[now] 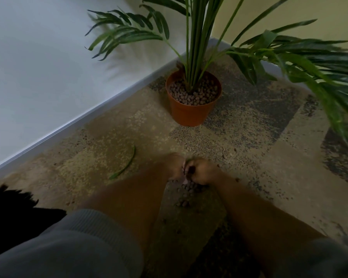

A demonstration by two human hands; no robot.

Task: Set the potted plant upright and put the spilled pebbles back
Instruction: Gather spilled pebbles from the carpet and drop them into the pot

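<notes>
Both hands, left (174, 167) and right (202, 171), cupped together on carpet (249, 177), fingers curled around pebbles (186, 194); pot (191, 111) upright beyond.

Grey ribbed-knit sleeves (84, 243) are pushed up to the elbows, leaving both forearms bare down to the left hand (174, 166) and right hand (204, 171)

One head-worn view looks forward and down, close over the hands (189, 171), toward a room-corner floor (113, 137).
</notes>
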